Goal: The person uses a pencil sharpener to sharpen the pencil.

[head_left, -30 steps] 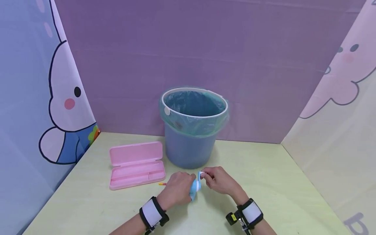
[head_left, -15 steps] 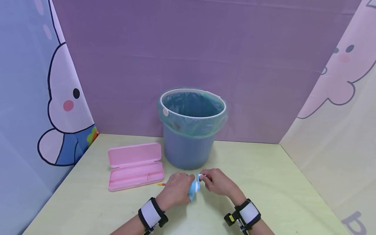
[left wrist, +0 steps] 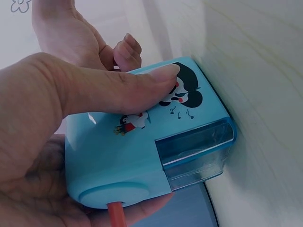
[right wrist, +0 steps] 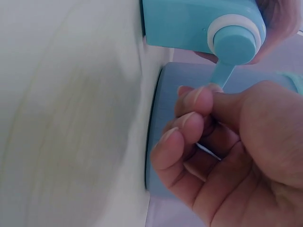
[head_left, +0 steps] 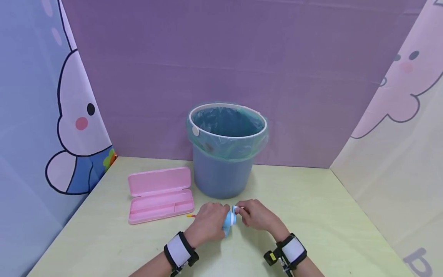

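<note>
My left hand (head_left: 209,224) grips a light blue pencil sharpener (left wrist: 118,156) with cartoon figures on its side and a clear shavings drawer (left wrist: 196,153). Its thumb lies across the printed face. Out of the sharpener's hole sticks a pencil (left wrist: 117,215), whose red and yellow end (head_left: 191,216) shows left of the hand in the head view. On the opposite side is a blue crank (right wrist: 227,61) with a white ring round its hub. My right hand (head_left: 257,215) pinches the crank's handle end between thumb and index finger, the other fingers curled; the fingers mostly hide the knob.
A pink pencil case (head_left: 160,196) lies with its lid up, left of the hands. Behind them stands a blue bucket (head_left: 221,175) lined with a green plastic bag (head_left: 228,148). The pale yellow tabletop (head_left: 328,231) meets a purple backdrop (head_left: 242,50) at the rear.
The crank's handle end and my right hand have dipped slightly in the head view since a second ago. The left hand keeps the sharpener in about the same spot.
</note>
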Demonstrator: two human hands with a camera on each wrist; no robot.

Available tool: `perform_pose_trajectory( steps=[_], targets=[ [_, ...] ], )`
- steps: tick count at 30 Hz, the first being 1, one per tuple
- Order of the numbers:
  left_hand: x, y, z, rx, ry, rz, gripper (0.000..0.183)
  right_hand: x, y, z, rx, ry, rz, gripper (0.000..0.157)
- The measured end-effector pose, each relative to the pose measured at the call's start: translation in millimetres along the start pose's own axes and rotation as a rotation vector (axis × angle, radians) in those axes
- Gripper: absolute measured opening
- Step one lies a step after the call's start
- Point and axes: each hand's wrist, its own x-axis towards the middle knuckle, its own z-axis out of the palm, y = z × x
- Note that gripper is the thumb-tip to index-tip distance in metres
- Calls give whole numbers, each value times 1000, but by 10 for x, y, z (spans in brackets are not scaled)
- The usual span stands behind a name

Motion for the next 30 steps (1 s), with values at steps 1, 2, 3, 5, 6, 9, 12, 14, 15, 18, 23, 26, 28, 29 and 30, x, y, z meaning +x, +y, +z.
perform_pose_trajectory(
  steps=[1,2,3,5,6,9,12,14,15,18,23,26,28,29,30],
  targets=[
    [0,-1,-1,-1,-1,-1,36,3,2,11,-10,-6,-3,16],
    [0,-2,0,-1,-1,-2,36,5,5,24,-23,-11,-10,17],
    [-1,-3,1,-1,-1,-2,36,5,7,38,-32,-17,-18,17],
    [-6,0,3,-3,-4,-2,35,1,11,68,-47,-33,-26,18],
    [-9,1,4,-5,-6,-3,35,-3,13,82,-52,-38,-31,18],
    [-14,4,14,-8,-9,-4,35,-19,12,103,-40,-44,-27,18],
    [-18,5,22,-4,-6,-4,35,-28,8,111,-33,-56,-23,18],
    [-20,4,25,-5,-5,-7,35,-25,3,114,-37,-67,-29,17],
    [-20,4,27,-6,-5,-8,35,-24,1,116,-38,-74,-28,18],
    [-18,2,24,-6,-9,-12,34,-19,-5,116,-40,-89,-32,17],
    [0,3,-1,2,-32,-21,34,-23,-9,95,-8,-116,6,17],
    [9,1,-13,6,-40,-26,35,-24,-1,94,17,-146,34,18],
    [9,2,-19,6,-40,-29,35,-25,3,96,28,-166,47,18],
    [9,2,-19,6,-39,-30,35,-26,3,96,34,-176,51,19],
    [8,2,-19,3,-38,-31,35,-27,3,96,39,-181,52,19]
  ],
)
